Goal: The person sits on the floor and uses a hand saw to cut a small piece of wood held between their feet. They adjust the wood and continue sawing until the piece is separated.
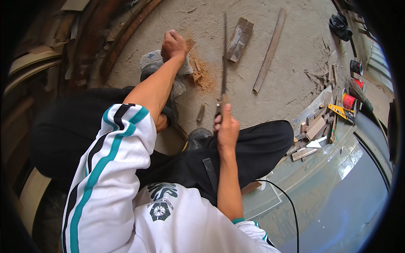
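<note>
My right hand is wrapped round the handle of a handsaw. Its long, thin blade points away from me, seen nearly edge-on, and stands apart from my left hand. Farther left, my left hand is closed and presses down by a grey-white block, next to my shoe. The brown end of a piece of wood shows at the right side of that hand; the rest is hidden beneath it. A heap of sawdust with small offcuts lies on the floor just right of the block.
Beyond the saw lie a short wooden block and a long narrow strip. Many wood offcuts, a yellow tool and a red can are at right. Curved wooden pieces stand at left; a black cable crosses the lower right.
</note>
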